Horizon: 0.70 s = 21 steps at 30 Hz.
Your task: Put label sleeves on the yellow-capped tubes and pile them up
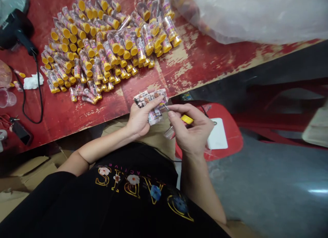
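My left hand (139, 118) is closed on a bunch of printed plastic sleeves (155, 116), its thumb lying across the top of them. Facing it, my right hand (193, 128) holds a small clear tube with a yellow cap (187, 119) against the palm. The tube's clear end sticks out below the fingers. My right thumb and index finger meet at the edge of the sleeves; whether they pinch one of them is hard to make out. Both hands are above my lap, just off the table's front edge.
Many yellow-capped tubes (102, 67) lie piled on the worn red table (87, 118). A black heat gun (19, 31) with its cord lies left, near a white tissue (33, 81) and a phone (22, 132). A large plastic bag (256, 15) covers the right side. A red stool (234, 139) bears a white object (217, 135).
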### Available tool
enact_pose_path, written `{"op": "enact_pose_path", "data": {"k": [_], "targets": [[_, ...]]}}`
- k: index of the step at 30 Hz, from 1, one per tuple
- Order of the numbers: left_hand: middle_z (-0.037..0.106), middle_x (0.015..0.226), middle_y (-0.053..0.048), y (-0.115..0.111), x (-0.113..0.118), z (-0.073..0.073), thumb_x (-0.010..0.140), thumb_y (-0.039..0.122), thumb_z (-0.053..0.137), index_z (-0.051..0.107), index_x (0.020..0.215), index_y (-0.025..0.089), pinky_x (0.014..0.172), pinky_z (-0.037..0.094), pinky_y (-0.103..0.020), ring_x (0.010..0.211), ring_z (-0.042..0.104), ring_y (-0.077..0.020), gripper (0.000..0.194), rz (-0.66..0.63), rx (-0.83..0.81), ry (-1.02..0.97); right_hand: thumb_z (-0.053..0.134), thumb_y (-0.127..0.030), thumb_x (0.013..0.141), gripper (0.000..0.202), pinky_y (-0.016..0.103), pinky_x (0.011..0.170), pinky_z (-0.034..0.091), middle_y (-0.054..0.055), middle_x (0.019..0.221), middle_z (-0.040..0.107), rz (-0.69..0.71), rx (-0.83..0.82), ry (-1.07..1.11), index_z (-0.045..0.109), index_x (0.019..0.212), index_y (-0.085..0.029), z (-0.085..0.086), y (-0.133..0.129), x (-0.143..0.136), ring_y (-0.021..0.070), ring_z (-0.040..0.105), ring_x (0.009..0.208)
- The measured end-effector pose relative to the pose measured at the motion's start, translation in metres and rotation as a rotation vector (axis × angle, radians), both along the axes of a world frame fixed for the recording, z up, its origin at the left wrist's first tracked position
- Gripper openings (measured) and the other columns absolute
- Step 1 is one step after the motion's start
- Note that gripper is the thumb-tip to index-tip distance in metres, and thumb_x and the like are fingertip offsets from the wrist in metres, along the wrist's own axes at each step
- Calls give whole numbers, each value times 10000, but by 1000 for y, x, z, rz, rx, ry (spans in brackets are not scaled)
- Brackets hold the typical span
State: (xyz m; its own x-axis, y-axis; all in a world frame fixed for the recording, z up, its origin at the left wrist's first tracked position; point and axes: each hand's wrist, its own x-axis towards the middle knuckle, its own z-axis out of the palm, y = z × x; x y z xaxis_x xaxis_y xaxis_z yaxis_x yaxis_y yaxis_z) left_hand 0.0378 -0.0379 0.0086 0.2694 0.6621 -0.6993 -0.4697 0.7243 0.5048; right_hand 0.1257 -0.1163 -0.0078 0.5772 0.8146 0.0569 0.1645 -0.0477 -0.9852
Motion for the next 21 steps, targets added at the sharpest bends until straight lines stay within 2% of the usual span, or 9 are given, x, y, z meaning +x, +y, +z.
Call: {"op": "enact_pose_path", "data": {"k": [5,12,16,19,21], "targets": [[761,912,-51,-1,2,0,728,94,841,709,932,144,980,557,-378,966,756,-210,248,-27,-42,-26,733,-225,829,59,245,584,408,-42,664,531,-62,25,-42,750,879,-199,-4,0,-5,82,484,595],[696,807,16,2,3,1,832,84,756,682,1150,170,901,572,-305,854,740,-140,337,25,5,-17,666,-267,887,102,253,584,401,-18,707,580,-151,-8,-148,696,836,-184,-10,0,-8,96,507,614],[715,907,1,0,3,3,847,73,740,661,1198,174,936,558,-312,963,742,-155,374,27,31,17,690,-284,889,104,270,614,407,-12,715,569,-161,14,-281,720,890,-184,-14,1,-8,104,507,631],[721,987,-18,0,4,1,857,56,725,658,1196,160,988,535,-353,1078,726,-191,362,40,46,43,620,-305,945,204,285,618,393,5,712,561,-172,14,-380,681,795,-180,-16,2,-10,113,501,641],[718,1004,-14,2,5,-1,870,48,706,658,1184,158,1001,524,-364,1117,715,-196,337,58,36,50,581,-330,972,270,290,631,396,6,700,541,-160,-5,-343,641,754,-183,-18,2,-11,118,503,655]]}}
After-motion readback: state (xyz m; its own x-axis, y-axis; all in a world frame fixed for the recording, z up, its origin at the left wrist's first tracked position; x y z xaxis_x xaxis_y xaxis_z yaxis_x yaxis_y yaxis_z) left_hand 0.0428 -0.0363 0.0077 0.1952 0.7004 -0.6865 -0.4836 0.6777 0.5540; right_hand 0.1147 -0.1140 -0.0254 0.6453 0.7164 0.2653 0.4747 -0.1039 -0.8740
